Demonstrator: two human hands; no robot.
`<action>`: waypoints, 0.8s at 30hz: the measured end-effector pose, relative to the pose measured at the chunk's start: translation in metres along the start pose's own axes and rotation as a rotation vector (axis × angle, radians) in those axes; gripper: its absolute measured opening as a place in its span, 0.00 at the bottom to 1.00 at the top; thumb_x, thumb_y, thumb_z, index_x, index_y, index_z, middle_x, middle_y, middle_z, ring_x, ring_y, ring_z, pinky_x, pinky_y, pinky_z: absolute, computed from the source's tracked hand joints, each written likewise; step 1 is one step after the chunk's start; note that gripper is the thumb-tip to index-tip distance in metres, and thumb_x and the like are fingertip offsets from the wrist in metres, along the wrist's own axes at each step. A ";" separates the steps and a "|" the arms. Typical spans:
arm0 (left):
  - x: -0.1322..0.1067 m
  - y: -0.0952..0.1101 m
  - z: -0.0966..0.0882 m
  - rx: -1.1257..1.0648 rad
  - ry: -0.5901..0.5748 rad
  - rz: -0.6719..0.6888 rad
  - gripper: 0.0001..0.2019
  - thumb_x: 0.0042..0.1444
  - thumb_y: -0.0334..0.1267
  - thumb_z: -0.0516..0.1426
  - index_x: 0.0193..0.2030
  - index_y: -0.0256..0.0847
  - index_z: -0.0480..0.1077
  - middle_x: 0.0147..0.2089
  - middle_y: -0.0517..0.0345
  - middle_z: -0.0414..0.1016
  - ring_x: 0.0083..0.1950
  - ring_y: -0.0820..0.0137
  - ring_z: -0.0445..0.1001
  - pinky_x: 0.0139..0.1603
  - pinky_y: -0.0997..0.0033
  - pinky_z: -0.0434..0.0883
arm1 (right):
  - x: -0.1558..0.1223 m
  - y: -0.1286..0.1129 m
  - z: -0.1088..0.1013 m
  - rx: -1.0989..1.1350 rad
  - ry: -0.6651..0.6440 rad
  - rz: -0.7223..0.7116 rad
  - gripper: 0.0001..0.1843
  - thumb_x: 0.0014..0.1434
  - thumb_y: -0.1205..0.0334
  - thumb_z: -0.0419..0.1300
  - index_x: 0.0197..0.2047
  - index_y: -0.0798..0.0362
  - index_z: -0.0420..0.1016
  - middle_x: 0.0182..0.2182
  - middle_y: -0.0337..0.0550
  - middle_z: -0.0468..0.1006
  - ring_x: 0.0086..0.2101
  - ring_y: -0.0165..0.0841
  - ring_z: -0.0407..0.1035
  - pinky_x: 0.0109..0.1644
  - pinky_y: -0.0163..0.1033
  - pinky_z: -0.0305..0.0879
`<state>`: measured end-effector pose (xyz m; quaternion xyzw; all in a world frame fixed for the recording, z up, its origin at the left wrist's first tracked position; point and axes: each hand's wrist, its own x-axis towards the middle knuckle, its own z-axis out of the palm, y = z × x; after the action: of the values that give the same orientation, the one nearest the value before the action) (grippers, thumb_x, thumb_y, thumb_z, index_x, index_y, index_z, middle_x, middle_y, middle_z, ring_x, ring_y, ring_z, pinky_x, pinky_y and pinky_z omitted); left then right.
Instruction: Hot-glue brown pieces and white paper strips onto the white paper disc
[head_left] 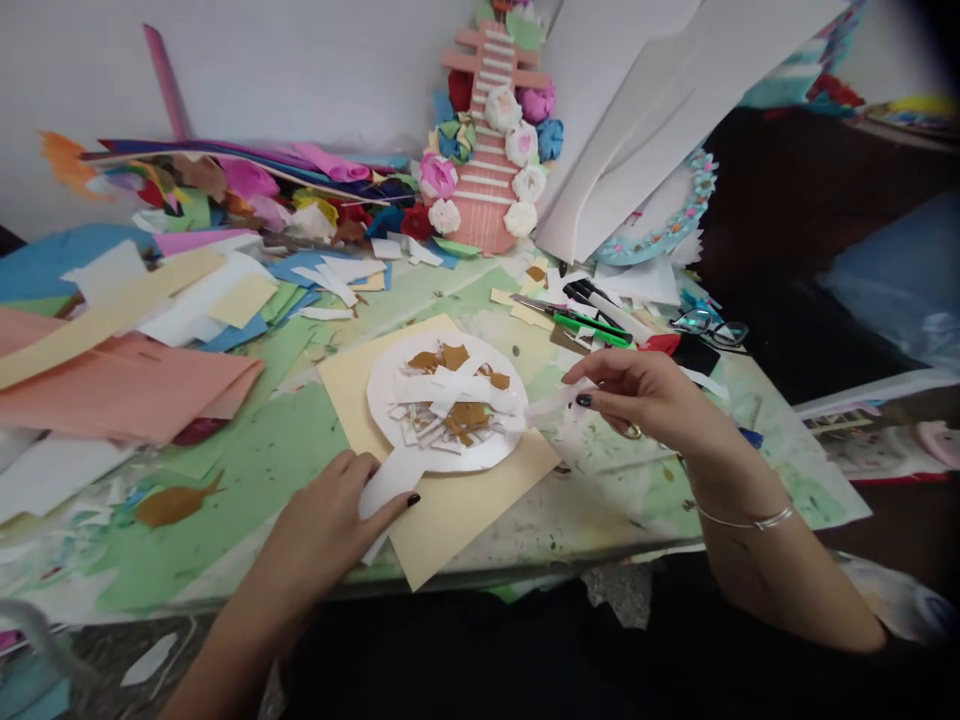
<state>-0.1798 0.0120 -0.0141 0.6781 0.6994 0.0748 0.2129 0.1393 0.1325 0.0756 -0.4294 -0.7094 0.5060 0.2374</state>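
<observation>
A round white paper disc with a handle [390,375] lies over a sheet of cream paper [442,515]. White paper strips [450,385] and brown paper scraps [466,418] cover its middle. My left hand [349,510] is closed around the disc's white handle, thumb on top. To the right of the disc, my right hand [645,395] pinches a thin, whitish, see-through strip [559,402] between thumb and fingers. That strip reaches towards the disc's right rim; whether it is stuck there I cannot tell.
Coloured paper sheets [127,380] pile up on the left, near a brown paper leaf [176,503]. Behind stands a pink paper guitar with flowers [487,170]. Green-handled scissors [585,325], pens [600,300] and glasses [709,325] lie at the back right of the table [285,440].
</observation>
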 end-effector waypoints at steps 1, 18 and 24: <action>-0.001 -0.002 -0.001 0.006 0.009 0.000 0.19 0.56 0.58 0.52 0.33 0.42 0.65 0.35 0.54 0.71 0.34 0.62 0.71 0.33 0.66 0.62 | -0.002 0.003 -0.002 -0.030 0.003 -0.002 0.08 0.56 0.63 0.63 0.41 0.54 0.77 0.17 0.31 0.66 0.16 0.21 0.56 0.17 0.30 0.50; 0.038 0.115 0.014 -1.104 -0.308 0.172 0.10 0.55 0.41 0.60 0.39 0.36 0.71 0.33 0.55 0.77 0.33 0.70 0.77 0.37 0.69 0.76 | -0.032 0.024 0.050 0.172 0.150 -0.034 0.06 0.56 0.59 0.65 0.35 0.53 0.78 0.26 0.38 0.75 0.24 0.26 0.67 0.27 0.33 0.64; 0.041 0.118 0.018 -1.097 -0.226 0.091 0.11 0.54 0.41 0.61 0.39 0.37 0.67 0.38 0.54 0.76 0.31 0.71 0.77 0.34 0.69 0.76 | -0.048 0.039 0.050 0.256 0.217 -0.001 0.06 0.55 0.60 0.67 0.35 0.52 0.78 0.27 0.39 0.77 0.27 0.29 0.71 0.32 0.35 0.69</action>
<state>-0.0636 0.0573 0.0083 0.5014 0.5007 0.3636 0.6047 0.1399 0.0709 0.0253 -0.4471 -0.6095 0.5429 0.3658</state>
